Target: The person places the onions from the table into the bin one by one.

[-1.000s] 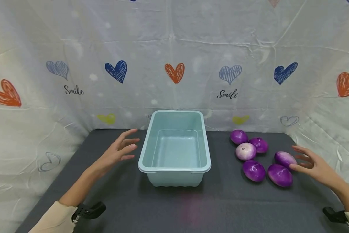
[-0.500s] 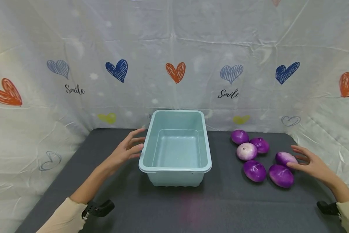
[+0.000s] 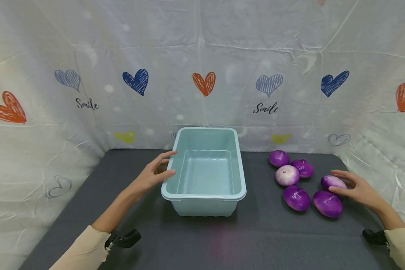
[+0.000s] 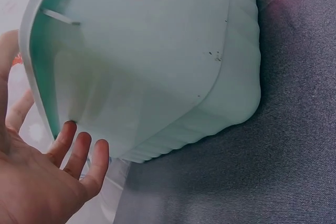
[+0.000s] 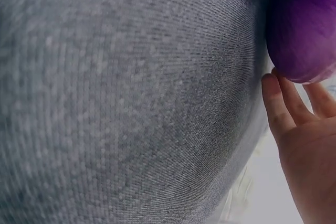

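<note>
At the left rim of a pale blue plastic bin (image 3: pixel 205 206) is my left hand (image 3: pixel 151 175), with thumb and index finger reaching over the edge. The left wrist view shows its other fingers (image 4: pixel 79 150) loosely bent beside the bin's outer wall (image 4: pixel 142 56), below the rim. My right hand (image 3: pixel 361 190) spreads around a purple-and-white red onion (image 3: pixel 331 182), thumb in front and index finger behind. Its fingers look nearly straight in the right wrist view, with fingertips (image 5: pixel 271 83) against or close to an onion (image 5: pixel 302 30). How firmly they touch is unclear.
In front of the right hand's onion lies another red onion (image 3: pixel 327 204). Several more lie to the left, including a dark purple one (image 3: pixel 296 198) and a whitish one (image 3: pixel 287 175). A dark cloth (image 3: pixel 256 240) covers the table; a heart-print curtain (image 3: pixel 232 97) hangs behind.
My left hand has moved right from beside the bin until thumb and index finger overlap its rim. My right hand has shifted slightly left, farther around the onion. Bin and onions look unmoved.
</note>
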Action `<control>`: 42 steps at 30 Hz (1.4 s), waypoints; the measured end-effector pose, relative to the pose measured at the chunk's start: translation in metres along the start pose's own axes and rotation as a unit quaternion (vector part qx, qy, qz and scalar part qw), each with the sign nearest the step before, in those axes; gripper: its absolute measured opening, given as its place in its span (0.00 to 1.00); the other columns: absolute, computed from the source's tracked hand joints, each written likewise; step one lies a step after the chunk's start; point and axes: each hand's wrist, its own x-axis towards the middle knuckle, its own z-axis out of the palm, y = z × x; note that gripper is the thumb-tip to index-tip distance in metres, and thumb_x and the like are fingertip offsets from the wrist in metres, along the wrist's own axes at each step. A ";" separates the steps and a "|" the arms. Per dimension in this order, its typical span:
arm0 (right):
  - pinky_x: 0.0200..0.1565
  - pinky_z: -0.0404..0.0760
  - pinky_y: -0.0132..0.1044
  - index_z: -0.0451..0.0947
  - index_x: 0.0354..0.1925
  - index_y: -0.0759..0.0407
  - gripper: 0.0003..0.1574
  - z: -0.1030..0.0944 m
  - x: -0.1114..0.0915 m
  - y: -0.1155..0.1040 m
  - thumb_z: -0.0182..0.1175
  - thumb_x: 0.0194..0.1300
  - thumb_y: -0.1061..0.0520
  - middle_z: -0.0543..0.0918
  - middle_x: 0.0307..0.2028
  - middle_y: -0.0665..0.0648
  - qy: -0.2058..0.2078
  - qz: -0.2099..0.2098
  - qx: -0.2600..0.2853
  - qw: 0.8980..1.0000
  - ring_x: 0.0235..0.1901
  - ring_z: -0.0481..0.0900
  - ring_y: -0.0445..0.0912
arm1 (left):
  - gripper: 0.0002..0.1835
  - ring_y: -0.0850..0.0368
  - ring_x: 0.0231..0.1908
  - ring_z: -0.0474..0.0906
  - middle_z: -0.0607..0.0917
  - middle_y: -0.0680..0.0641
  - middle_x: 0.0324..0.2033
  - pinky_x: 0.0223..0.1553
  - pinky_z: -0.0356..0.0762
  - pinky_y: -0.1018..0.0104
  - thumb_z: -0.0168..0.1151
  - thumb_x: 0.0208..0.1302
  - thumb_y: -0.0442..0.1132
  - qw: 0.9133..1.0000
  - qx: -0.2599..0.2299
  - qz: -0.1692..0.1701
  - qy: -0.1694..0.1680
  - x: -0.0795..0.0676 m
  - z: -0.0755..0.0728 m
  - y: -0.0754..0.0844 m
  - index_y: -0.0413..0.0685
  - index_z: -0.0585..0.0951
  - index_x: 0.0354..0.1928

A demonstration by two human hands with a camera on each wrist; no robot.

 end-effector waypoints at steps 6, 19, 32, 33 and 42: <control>0.43 0.76 0.26 0.70 0.67 0.71 0.33 0.001 0.000 -0.001 0.68 0.68 0.62 0.75 0.53 0.36 -0.005 0.002 0.026 1.000 0.48 0.77 0.30 | 0.34 0.36 0.65 0.68 0.63 0.38 0.73 0.56 0.71 0.39 0.63 0.74 0.40 1.000 0.015 0.007 -0.002 0.002 0.003 -0.005 0.57 0.64 0.78; 0.45 0.73 0.22 0.73 0.67 0.66 0.32 -0.008 0.004 -0.004 0.68 0.67 0.65 0.78 0.54 0.32 0.027 -0.011 0.032 0.999 0.49 0.76 0.27 | 0.31 0.35 0.66 0.65 0.60 0.43 0.75 0.57 0.68 0.37 0.63 0.73 0.40 0.999 0.029 0.022 0.017 0.006 0.001 -0.008 0.53 0.68 0.75; 0.46 0.75 0.23 0.70 0.71 0.62 0.32 -0.006 0.017 -0.036 0.64 0.72 0.63 0.76 0.57 0.34 0.051 -0.011 0.071 0.996 0.52 0.75 0.27 | 0.28 0.36 0.53 0.73 0.70 0.43 0.67 0.50 0.73 0.47 0.62 0.73 0.37 0.997 0.033 0.054 0.035 0.009 -0.002 -0.016 0.50 0.72 0.73; 0.46 0.75 0.23 0.70 0.72 0.62 0.33 -0.006 0.018 -0.038 0.64 0.72 0.63 0.76 0.57 0.35 0.052 -0.018 0.073 0.996 0.52 0.75 0.27 | 0.27 0.36 0.52 0.74 0.72 0.42 0.66 0.49 0.74 0.49 0.62 0.73 0.36 0.997 0.035 0.058 0.036 0.009 -0.001 -0.016 0.49 0.72 0.73; 0.44 0.78 0.27 0.71 0.69 0.68 0.31 0.006 0.032 -0.061 0.62 0.70 0.71 0.79 0.58 0.40 0.061 -0.061 0.114 0.990 0.54 0.78 0.34 | 0.27 0.38 0.48 0.75 0.74 0.41 0.61 0.46 0.73 0.48 0.63 0.73 0.38 0.997 0.046 0.048 0.048 0.010 0.000 -0.016 0.51 0.73 0.72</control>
